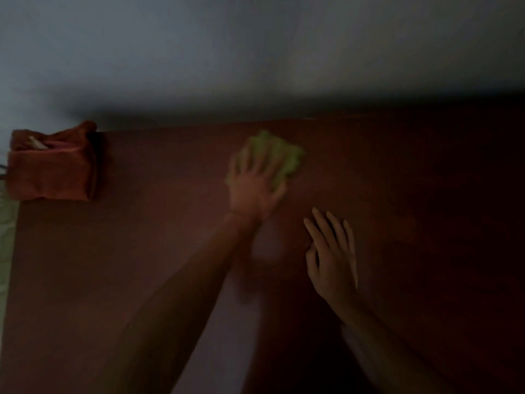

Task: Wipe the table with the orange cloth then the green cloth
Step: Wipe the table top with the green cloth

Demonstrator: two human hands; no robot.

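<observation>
The scene is dim and blurred. My left hand (252, 189) presses flat on the green cloth (281, 155), which lies on the dark reddish-brown table (142, 237) near its far edge, fingers spread over the cloth. My right hand (332, 254) rests flat on the bare table just to the right and nearer to me, fingers apart, holding nothing. The orange cloth (54, 166) lies folded in a block at the table's far left corner, well away from both hands.
A small pale object (38, 143) sits on top of the orange cloth. A grey wall (255, 52) rises behind the table's far edge. A pale patterned floor (5, 237) shows past the table's left edge.
</observation>
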